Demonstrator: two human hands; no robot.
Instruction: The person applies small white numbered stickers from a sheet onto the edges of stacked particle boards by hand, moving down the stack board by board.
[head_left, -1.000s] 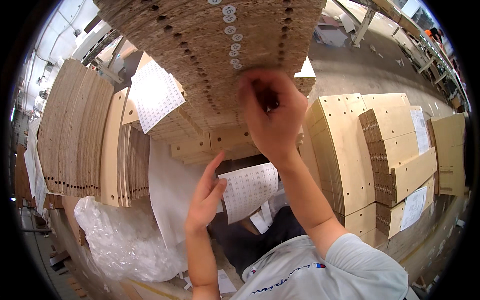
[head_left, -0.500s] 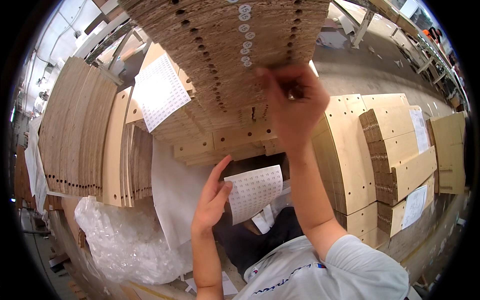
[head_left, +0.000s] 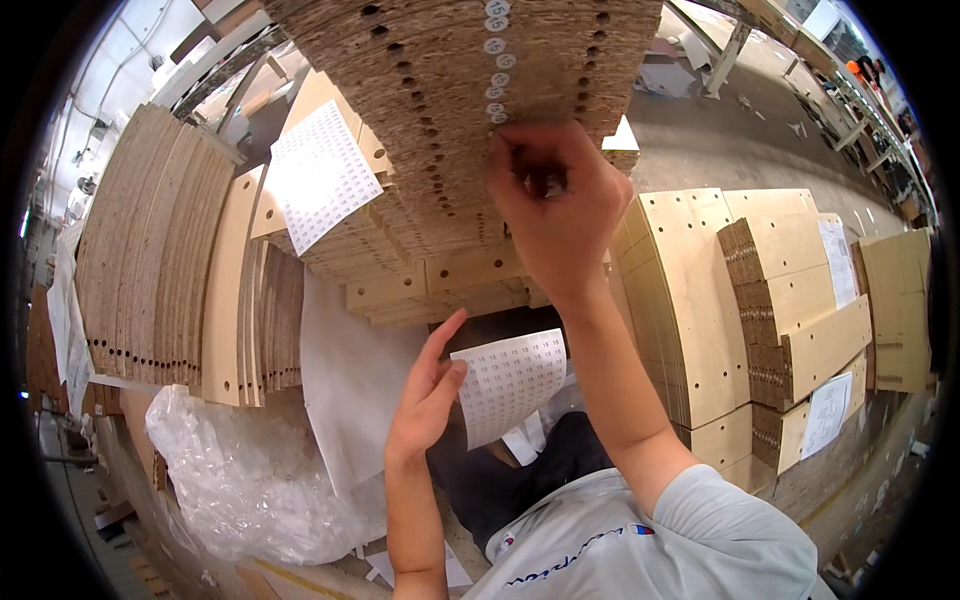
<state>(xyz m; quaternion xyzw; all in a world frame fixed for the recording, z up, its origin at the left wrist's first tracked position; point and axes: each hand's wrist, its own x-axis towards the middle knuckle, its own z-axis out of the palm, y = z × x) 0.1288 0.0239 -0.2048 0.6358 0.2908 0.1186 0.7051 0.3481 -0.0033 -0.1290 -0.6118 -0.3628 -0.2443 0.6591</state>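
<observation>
A tall stack of chipboard panels (head_left: 445,90) stands in front of me, its layered edges facing me with two rows of dark holes. Between those rows runs a column of small round white stickers (head_left: 494,80). Just under the lowest of them, the pinched fingertips of my right hand (head_left: 560,205) are at the panel edges; whatever is between them is hidden. Lower down, my left hand (head_left: 425,400) grips a curled white sheet of round stickers (head_left: 510,385) at its left edge, thumb on top.
Another sticker sheet (head_left: 325,180) lies on panels left of the stack. Further left lean upright boards (head_left: 150,250), above crumpled clear plastic wrap (head_left: 250,490). Drilled pale panels (head_left: 690,290) are piled at the right, with printed papers (head_left: 828,415) on boards beyond.
My right hand has moved left to the sticker column, and its fingertips are now at the panel edges. The left hand and its sheet have hardly moved.
</observation>
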